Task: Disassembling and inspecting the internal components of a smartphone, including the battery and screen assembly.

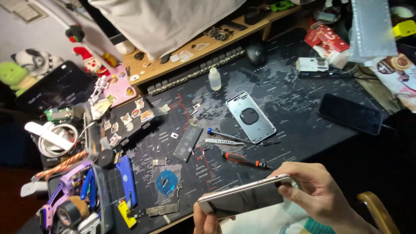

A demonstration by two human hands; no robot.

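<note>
My left hand (207,221) and right hand (318,190) pinch a slim glossy phone (245,199) by its ends, above the counter (303,112)

A phone (245,200) with a dark, glossy screen is held edge-up between the left hand (207,221) and right hand (318,193). A second dark-screened phone (350,113) lies flat on the worktop (294,99) at right. A red carton (326,37) and clear bubble-wrap bag (372,27) stand at the far right; a black tablet screen (56,89) leans at far left.
</note>
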